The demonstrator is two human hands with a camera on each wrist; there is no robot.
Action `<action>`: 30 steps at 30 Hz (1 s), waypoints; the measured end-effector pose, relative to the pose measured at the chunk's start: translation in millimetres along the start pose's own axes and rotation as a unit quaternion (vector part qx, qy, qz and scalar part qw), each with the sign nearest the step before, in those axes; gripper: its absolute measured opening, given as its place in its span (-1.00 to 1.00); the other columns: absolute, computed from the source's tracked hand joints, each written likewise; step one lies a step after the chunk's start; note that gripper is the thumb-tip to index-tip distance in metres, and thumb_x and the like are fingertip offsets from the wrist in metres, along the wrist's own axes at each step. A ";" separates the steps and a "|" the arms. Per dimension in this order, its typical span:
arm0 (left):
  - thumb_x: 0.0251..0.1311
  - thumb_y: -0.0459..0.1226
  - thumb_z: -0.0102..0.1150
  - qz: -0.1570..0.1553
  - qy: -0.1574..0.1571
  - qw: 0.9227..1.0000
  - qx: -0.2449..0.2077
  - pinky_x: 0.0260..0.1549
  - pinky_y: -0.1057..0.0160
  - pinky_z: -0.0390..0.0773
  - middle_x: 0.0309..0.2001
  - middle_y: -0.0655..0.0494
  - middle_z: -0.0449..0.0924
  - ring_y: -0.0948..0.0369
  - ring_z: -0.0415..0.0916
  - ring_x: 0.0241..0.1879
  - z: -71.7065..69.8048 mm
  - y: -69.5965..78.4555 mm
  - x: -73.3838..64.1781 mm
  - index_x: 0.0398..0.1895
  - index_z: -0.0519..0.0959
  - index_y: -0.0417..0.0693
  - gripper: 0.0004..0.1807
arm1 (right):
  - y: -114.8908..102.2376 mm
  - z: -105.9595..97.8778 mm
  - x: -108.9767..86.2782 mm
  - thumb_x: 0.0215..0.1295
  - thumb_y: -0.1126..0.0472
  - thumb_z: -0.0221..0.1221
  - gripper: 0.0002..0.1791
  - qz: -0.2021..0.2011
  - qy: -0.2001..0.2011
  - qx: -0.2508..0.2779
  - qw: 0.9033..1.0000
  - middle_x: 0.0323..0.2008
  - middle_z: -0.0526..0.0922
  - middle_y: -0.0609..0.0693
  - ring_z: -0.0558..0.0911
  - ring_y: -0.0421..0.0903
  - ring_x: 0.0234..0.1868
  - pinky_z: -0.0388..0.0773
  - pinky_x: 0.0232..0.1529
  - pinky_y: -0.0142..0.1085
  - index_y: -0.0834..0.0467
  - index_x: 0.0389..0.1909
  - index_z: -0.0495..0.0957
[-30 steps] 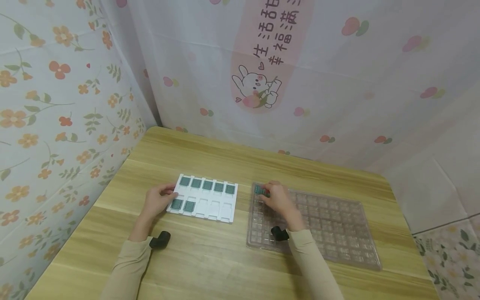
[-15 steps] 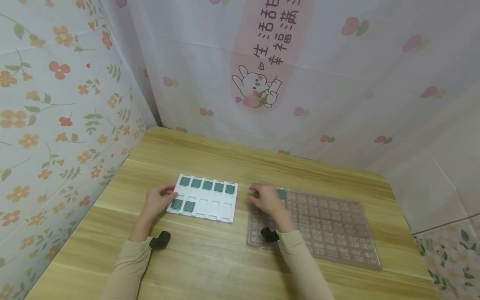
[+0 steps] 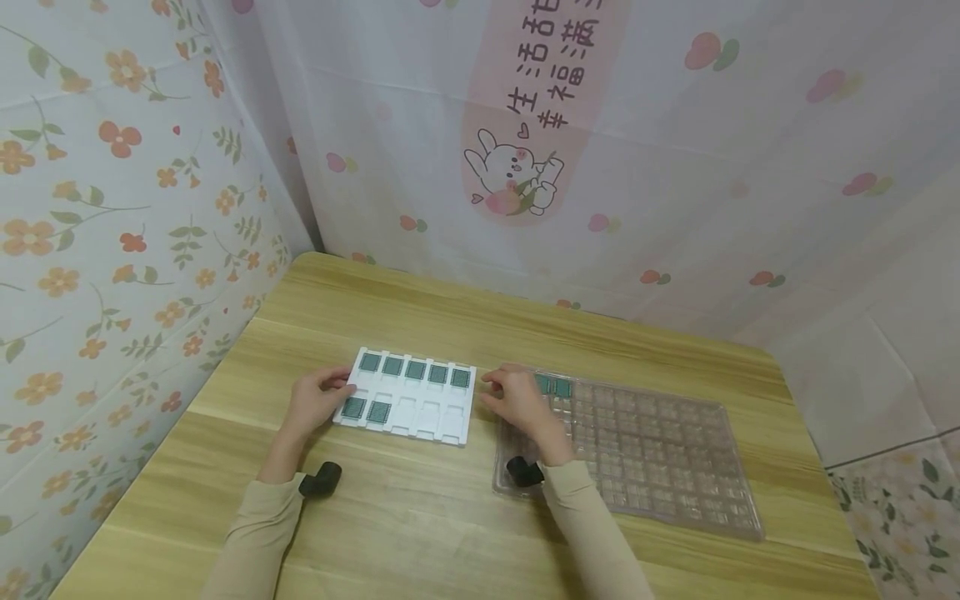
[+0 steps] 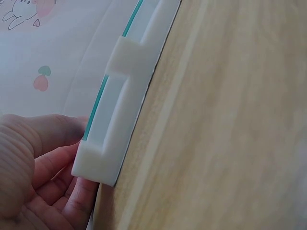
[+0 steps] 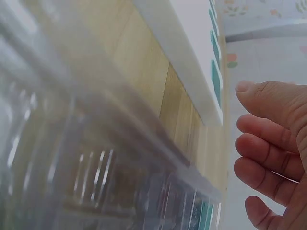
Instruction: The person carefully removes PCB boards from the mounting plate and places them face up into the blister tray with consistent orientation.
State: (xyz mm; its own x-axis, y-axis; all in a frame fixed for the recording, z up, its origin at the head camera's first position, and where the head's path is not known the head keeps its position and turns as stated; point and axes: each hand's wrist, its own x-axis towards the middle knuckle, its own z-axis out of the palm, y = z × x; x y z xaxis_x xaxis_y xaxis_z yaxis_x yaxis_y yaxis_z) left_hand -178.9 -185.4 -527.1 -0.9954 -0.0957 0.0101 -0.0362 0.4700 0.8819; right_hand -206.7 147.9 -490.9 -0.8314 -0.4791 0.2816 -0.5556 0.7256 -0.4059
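Observation:
A white tray (image 3: 442, 393) lies on the table, with several square green chips (image 3: 416, 371) in its far row and two in its near row. My left hand (image 3: 318, 402) pinches the tray's left end; in the left wrist view the thumb and fingers hold its corner. My right hand (image 3: 522, 404) hovers between that tray and a clear plastic tray (image 3: 660, 458), over the latter's left edge. In the right wrist view its thumb and fingers stand apart with nothing between them. Two green chips (image 3: 562, 388) show in the clear tray's far left pockets, partly behind the right hand.
Both trays rest on a wood-grain table (image 3: 420, 525), the clear one to the right. A printed curtain (image 3: 450, 150) hangs behind the table, and a flowered one (image 3: 135, 208) on the left. Black wrist cameras (image 3: 322, 481) sit at both cuffs.
My right hand has moved left from the chips in the clear tray toward the white tray, uncovering two chips behind it. My left hand and both trays have stayed put.

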 end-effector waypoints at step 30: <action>0.07 -0.46 0.23 0.013 0.002 1.000 -0.007 -0.35 0.55 0.41 -0.24 -0.27 0.60 0.05 0.51 -0.24 -2.7 5.5 -2.4 -0.03 0.53 -0.44 -0.64 | -47.6 16.9 25.0 0.11 0.14 0.32 -0.73 -0.029 -0.064 -0.010 0.997 -0.48 0.53 -0.01 0.42 -0.16 -0.46 0.38 -0.40 -0.36 0.20 -0.20 0.66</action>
State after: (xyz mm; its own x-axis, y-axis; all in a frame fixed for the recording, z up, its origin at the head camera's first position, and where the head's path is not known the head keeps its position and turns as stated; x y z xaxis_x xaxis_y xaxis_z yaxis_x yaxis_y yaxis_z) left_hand -176.5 -185.1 -521.0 -0.9955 -0.0877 0.0358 -0.0085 0.4593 0.8882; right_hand -201.2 93.0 -479.3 -0.7933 -0.5785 0.1898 -0.6031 0.7038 -0.3753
